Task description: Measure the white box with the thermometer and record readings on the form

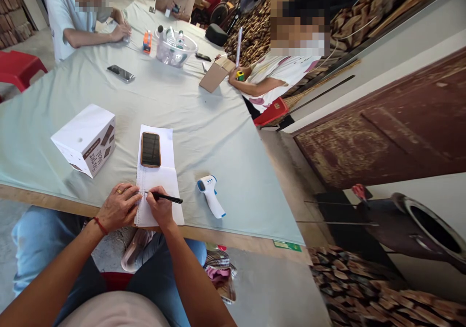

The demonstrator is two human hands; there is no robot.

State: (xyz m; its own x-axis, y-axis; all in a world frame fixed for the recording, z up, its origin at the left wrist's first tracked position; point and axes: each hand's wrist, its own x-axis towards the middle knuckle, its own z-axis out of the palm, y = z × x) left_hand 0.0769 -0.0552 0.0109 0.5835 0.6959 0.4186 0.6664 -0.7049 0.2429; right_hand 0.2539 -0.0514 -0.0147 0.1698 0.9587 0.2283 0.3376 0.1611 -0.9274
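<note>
A black pen [169, 197] is gripped in my right hand [159, 208], its tip on the lower page of an open notebook [166, 174]. My left hand [122, 205] lies with its fingers stretched out over the notebook's left edge and the table beside it. A phone with an orange-brown case [150, 150] rests on the notebook's upper page. To the right of the notebook lies a white and blue infrared thermometer [211, 196]. A white printed box [87, 140] stands to the left, beyond my left hand.
On the cloth-covered table [247, 191] are a clear basket of bottles [174, 47], another phone [121, 73] and an orange item [147, 42]. At the right, a person [269, 79] handles a cardboard box [217, 74] and a tape measure [240, 76]. Others sit at the far end.
</note>
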